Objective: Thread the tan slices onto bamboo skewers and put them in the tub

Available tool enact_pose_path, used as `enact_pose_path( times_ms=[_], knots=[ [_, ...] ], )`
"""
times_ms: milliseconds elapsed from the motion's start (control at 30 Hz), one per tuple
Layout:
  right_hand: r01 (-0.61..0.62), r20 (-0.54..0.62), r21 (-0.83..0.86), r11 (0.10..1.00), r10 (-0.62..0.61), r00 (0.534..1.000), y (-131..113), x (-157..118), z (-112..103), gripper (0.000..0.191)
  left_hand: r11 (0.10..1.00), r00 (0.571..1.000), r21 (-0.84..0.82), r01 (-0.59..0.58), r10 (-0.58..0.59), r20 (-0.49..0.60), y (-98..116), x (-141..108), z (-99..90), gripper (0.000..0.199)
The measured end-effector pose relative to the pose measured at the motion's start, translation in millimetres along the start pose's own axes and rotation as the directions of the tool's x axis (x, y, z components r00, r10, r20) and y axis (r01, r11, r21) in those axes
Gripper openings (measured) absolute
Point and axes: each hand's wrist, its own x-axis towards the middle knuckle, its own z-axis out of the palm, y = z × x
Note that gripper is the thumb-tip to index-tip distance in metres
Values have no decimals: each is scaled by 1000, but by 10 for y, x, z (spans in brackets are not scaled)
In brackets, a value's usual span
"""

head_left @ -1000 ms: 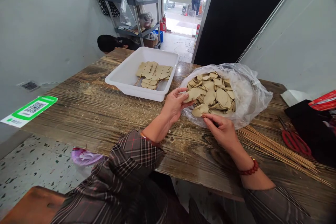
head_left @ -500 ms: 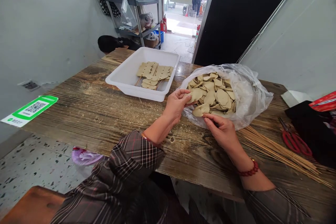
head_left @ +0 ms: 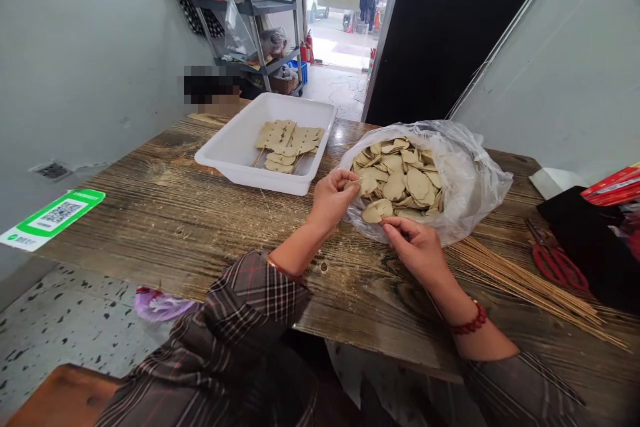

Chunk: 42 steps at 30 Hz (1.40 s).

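Note:
A clear plastic bag [head_left: 463, 180] lies open on the wooden table, full of thin beige slices [head_left: 419, 185]. At its left edge my left hand [head_left: 335, 199] pinches a beige slice, seen nearly edge-on. My right hand [head_left: 416, 247] grips a thin skewer near its tip, and a beige slice [head_left: 377, 211] sits on that tip at the bag's front edge. The two hands are apart. Left of the bag, a white tray [head_left: 250, 178] holds flat skewered slices [head_left: 290, 140].
Loose bamboo skewers [head_left: 525, 287] lie right of my right hand. Beyond them are red-handled scissors [head_left: 557, 265] and a black box [head_left: 590, 240]. A green-and-white QR card [head_left: 57, 217] is at the table's left edge. Behind stands a grey cart [head_left: 270, 7].
The slice in my left hand has turned from showing its flat face to nearly edge-on. My right hand still holds the skewer with its slice. The whole view has shifted slightly.

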Motion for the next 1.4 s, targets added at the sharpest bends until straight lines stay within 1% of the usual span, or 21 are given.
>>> enact_pose_path(
  times_ms=[200,400,500,567,633,733,800,867,933,1000,1067,1233,1333,1400],
  knots=[
    [-23,-5,8,1000,23,1000,-48,-2,4,30,999,1000,40,1,-1,12,-41,10,-6,16],
    [-48,-1,62,997,48,999,3,10,32,32,996,999,88,-4,0,36,-42,-19,19,14],
    [-51,-2,75,996,51,999,31,19,35,33,995,997,95,21,-27,68,-27,-56,48,16],
    [-43,-7,74,996,44,999,35,21,26,33,998,995,45,49,-52,83,-14,-72,59,19],
    [-29,-20,75,997,31,999,23,18,12,32,996,994,-32,87,-84,65,0,-73,58,22],
    [-12,-30,78,997,15,999,-10,9,-2,30,968,982,-163,189,-186,35,16,-50,40,25],
    [2,-22,75,997,0,1000,-27,4,-4,29,929,960,-243,279,-272,63,26,-29,25,25],
    [16,-7,68,998,-16,1000,-32,1,-2,28,891,937,-290,350,-330,116,38,-13,11,24],
    [26,4,59,998,-26,1000,-27,2,-2,28,871,922,-304,386,-351,164,50,-4,-4,21],
    [39,7,48,998,-39,999,-15,5,-5,28,866,913,-295,403,-360,191,56,1,-21,17],
    [63,5,33,997,-63,998,0,9,-10,27,873,918,-286,394,-358,174,54,6,-38,15],
    [109,16,-8,994,-109,994,37,12,-10,26,908,955,-295,297,-291,64,30,27,-60,23],
    [116,27,-18,993,-116,993,54,7,-2,26,923,965,-283,260,-262,32,26,33,-57,22],
    [121,21,-24,992,-120,993,59,4,1,25,927,965,-272,258,-260,29,32,31,-54,20]
  ],
)
